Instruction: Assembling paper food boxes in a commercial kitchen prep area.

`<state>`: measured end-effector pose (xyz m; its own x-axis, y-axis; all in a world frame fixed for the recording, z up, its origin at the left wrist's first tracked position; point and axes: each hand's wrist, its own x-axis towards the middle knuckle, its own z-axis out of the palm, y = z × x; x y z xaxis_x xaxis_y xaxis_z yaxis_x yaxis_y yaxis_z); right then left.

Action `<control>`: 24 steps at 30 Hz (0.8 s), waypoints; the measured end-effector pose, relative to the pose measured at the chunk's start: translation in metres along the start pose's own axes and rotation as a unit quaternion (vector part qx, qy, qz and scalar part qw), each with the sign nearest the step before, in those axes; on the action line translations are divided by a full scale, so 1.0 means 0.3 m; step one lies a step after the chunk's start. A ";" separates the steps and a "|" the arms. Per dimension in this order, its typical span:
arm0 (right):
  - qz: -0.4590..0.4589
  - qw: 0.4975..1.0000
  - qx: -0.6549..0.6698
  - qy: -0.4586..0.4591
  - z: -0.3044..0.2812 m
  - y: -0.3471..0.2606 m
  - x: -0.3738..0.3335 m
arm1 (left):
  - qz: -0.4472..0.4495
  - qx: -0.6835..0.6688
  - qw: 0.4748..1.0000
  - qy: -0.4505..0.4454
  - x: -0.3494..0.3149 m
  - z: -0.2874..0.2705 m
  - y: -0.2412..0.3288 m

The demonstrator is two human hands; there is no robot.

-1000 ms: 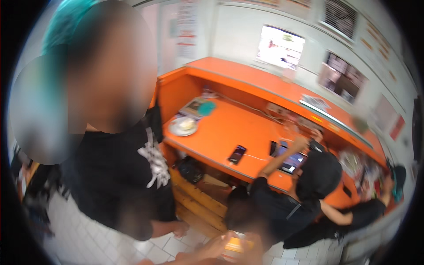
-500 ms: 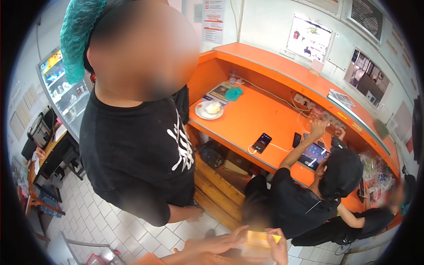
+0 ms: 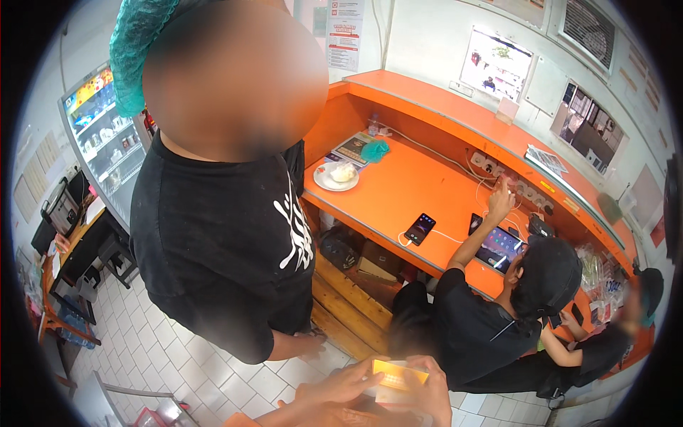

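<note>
At the lower edge of the head view, my left hand (image 3: 340,386) and my right hand (image 3: 435,400) hold a small yellow-and-white box-like pack (image 3: 400,375) between them. The left fingers grip its left side and the right fingers its right side. Its yellow face is turned up, with a paler part below. Blur hides its exact kind and some of the fingertips. A person in a black T-shirt (image 3: 220,235) stands close by at the left, one hand low beside a wooden bench (image 3: 348,306).
An orange counter (image 3: 398,192) holds a plate with food (image 3: 336,176), a phone (image 3: 420,229) and a tablet (image 3: 500,250). A seated person in a black cap (image 3: 551,277) reaches toward the power sockets. Another person sits at the far right. A display fridge (image 3: 107,142) stands at the left.
The pack has tilted and shifted slightly left, showing more of its yellow face. My right hand has moved in around it. The seated person's raised hand has drawn back a little from the sockets.
</note>
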<state>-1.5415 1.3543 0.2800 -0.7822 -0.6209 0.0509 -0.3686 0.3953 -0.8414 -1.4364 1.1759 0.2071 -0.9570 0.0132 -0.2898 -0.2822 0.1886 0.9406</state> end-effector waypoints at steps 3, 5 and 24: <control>0.046 0.999 0.008 0.019 0.000 -0.011 -0.016 | 0.010 -0.007 1.000 -0.019 0.010 -0.007 -0.002; 0.049 0.998 0.009 0.033 -0.019 -0.005 -0.031 | 0.042 -0.011 0.999 -0.025 0.023 0.001 0.016; 0.125 0.977 0.161 -0.070 -0.062 0.082 -0.112 | 0.176 -0.211 0.961 -0.026 -0.040 0.058 0.024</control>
<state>-1.5336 1.3974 0.2676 -0.7433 -0.6273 -0.2321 0.0193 0.3268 -0.9449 -1.4258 1.1943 0.2144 -0.9966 0.0541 0.0615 0.0461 -0.2506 0.9670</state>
